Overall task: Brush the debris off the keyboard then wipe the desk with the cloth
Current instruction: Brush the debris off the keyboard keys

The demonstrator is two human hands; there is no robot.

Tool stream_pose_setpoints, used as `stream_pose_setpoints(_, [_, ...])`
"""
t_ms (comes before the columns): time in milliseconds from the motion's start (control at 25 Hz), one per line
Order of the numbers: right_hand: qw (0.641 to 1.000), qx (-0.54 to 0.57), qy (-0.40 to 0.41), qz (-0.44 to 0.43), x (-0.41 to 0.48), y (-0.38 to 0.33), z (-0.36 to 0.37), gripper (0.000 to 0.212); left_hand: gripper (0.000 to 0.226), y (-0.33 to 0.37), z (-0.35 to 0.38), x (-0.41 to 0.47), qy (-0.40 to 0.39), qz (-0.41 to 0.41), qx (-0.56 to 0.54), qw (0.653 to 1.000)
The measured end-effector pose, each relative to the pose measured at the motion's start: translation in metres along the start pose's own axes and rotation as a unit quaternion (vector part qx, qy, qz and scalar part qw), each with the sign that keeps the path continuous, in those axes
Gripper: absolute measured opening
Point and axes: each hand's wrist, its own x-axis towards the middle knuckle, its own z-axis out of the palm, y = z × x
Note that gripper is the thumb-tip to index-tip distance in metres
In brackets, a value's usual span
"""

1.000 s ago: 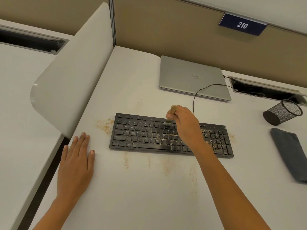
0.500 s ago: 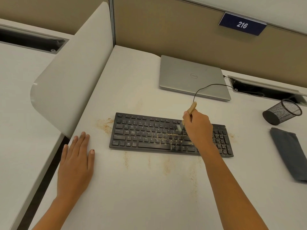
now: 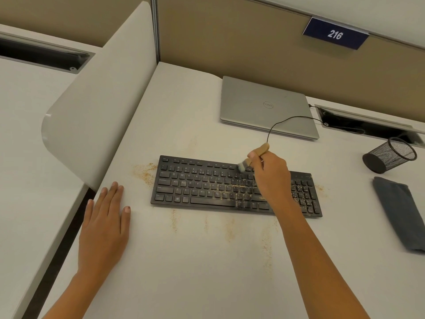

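Observation:
A black keyboard [image 3: 202, 185] lies in the middle of the white desk [image 3: 207, 261], with tan debris [image 3: 241, 192] scattered over its right half. More crumbs sit on the desk left of it and in streaks below it. My right hand [image 3: 272, 173] grips a small wooden-handled brush [image 3: 255, 156], its pale bristles touching the keyboard's top row. My left hand [image 3: 104, 224] rests flat on the desk, fingers apart, left of the keyboard. A folded dark grey cloth [image 3: 402, 212] lies at the right edge.
A closed silver laptop [image 3: 264, 104] lies behind the keyboard, with a thin black cable [image 3: 289, 119] looping from the cable slot. A black mesh pen cup [image 3: 391, 155] lies tipped at the right. A white curved divider [image 3: 99, 100] stands at the left.
My right hand carried the brush rightward across the keys, then up to the keyboard's top row. My left hand stayed flat on the desk.

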Motion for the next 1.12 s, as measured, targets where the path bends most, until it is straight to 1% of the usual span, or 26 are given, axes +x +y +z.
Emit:
stream_pose_setpoints(80, [0.999,-0.020,-0.026,-0.015,0.000,0.000,0.003,0.039,0.063,0.001,0.000,0.000,0.001,0.001,-0.003,1.000])
stream_pose_setpoints(160, [0.999,-0.049,-0.012,-0.012,0.002,-0.001,0.002,0.039,0.063,0.003,-0.001,0.001,0.003,-0.001,-0.006,1.000])
stream_pose_setpoints(240, [0.999,-0.040,0.007,-0.012,0.001,-0.002,0.002,0.038,0.063,0.002,-0.001,0.001,0.003,-0.001,-0.006,1.000])
stream_pose_setpoints(280, [0.999,-0.045,0.003,-0.016,0.000,-0.003,0.003,0.038,0.063,0.001,-0.001,0.000,0.002,-0.001,-0.005,1.000])
stream_pose_setpoints(360, [0.995,-0.090,-0.017,-0.024,-0.002,-0.003,0.004,0.039,0.063,0.000,0.000,0.000,0.002,-0.001,-0.005,1.000])
stream_pose_setpoints(440, [0.994,-0.103,-0.005,-0.030,-0.002,-0.001,0.003,0.038,0.063,0.001,0.000,0.001,0.002,0.000,-0.005,1.000])
stream_pose_setpoints(520, [0.996,-0.053,0.004,-0.074,-0.002,0.001,0.003,0.033,0.063,0.001,0.000,0.001,0.003,0.001,-0.003,1.000])
stream_pose_setpoints(600, [0.989,-0.018,-0.037,-0.142,-0.004,0.004,0.006,0.025,0.063,0.001,-0.001,0.000,0.003,0.001,-0.002,1.000])
stream_pose_setpoints(640, [0.985,-0.033,-0.051,-0.161,-0.006,0.007,0.006,0.023,0.063,0.001,-0.001,0.000,0.003,0.001,-0.003,1.000])
stream_pose_setpoints(680, [0.982,-0.067,-0.043,-0.170,-0.006,0.011,0.005,0.022,0.063,0.002,-0.001,0.001,0.002,0.002,-0.003,1.000])
stream_pose_setpoints(720, [0.979,-0.109,-0.018,-0.170,-0.004,0.015,0.002,0.020,0.063,0.002,0.000,0.001,0.002,0.002,-0.002,1.000])
stream_pose_setpoints(760, [0.976,-0.137,0.012,-0.166,-0.002,0.019,-0.002,0.019,0.063,0.002,0.000,0.001,0.002,0.001,-0.001,1.000])
stream_pose_setpoints(800, [0.977,-0.142,0.036,-0.158,-0.002,0.020,-0.005,0.019,0.063,0.002,0.000,0.001,0.003,0.000,0.001,1.000])
stream_pose_setpoints(840, [0.981,-0.126,0.042,-0.142,-0.004,0.020,-0.006,0.021,0.063,0.001,0.000,0.001,0.003,0.000,0.001,1.000])
stream_pose_setpoints(960, [0.998,-0.018,0.024,-0.063,-0.013,0.012,-0.002,0.024,0.063,-0.001,0.000,0.000,0.002,0.001,0.002,1.000])
stream_pose_setpoints(1000, [0.999,-0.012,0.022,-0.035,-0.015,0.010,-0.001,0.025,0.063,0.000,0.000,0.000,0.001,0.002,0.001,1.000])
stream_pose_setpoints(1080, [0.999,-0.035,0.020,0.014,-0.016,0.011,-0.001,0.032,0.063,0.001,0.000,0.001,0.000,0.003,0.001,1.000])
stream_pose_setpoints(1120, [0.999,-0.030,0.030,0.030,-0.015,0.013,-0.001,0.034,0.063,0.001,0.000,0.001,0.000,0.003,0.002,1.000])
